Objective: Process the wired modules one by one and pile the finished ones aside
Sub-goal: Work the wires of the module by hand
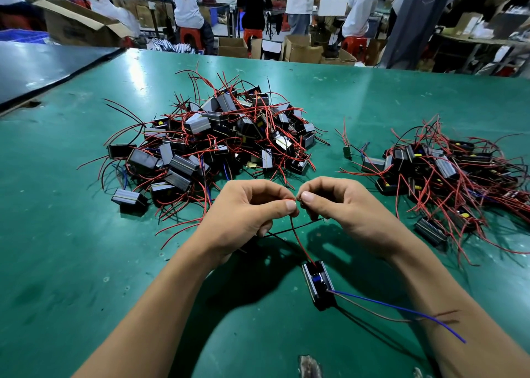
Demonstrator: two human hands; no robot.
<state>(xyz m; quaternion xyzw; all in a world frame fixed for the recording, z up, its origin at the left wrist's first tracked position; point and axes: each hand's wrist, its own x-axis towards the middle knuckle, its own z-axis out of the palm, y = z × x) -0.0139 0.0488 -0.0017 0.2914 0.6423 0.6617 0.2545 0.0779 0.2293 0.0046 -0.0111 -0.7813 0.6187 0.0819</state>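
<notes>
While people (186, 1) sit and stand at other tables far behind, a big green table (71, 234) fills most of the view. On its middle lies a big pile (218, 136) of little black and silver boxes, all tangled in red wires. A smaller pile (447, 171) of the same boxes lies well apart on the right side.

Close to the camera, the left hand (246, 214) and the right hand (344, 208) meet above the table. Both pinch the tip of one red wire (299, 242) between thumb and finger, thumbs almost touching. That wire runs down to a single box (318, 284), which sits between the two arms. A blue wire (401, 308) sticks out of the box toward the right arm. A black wire (295, 228) runs under the hands; I cannot tell which hand holds it. A tiny green board (347, 151) lies between the two piles.
</notes>
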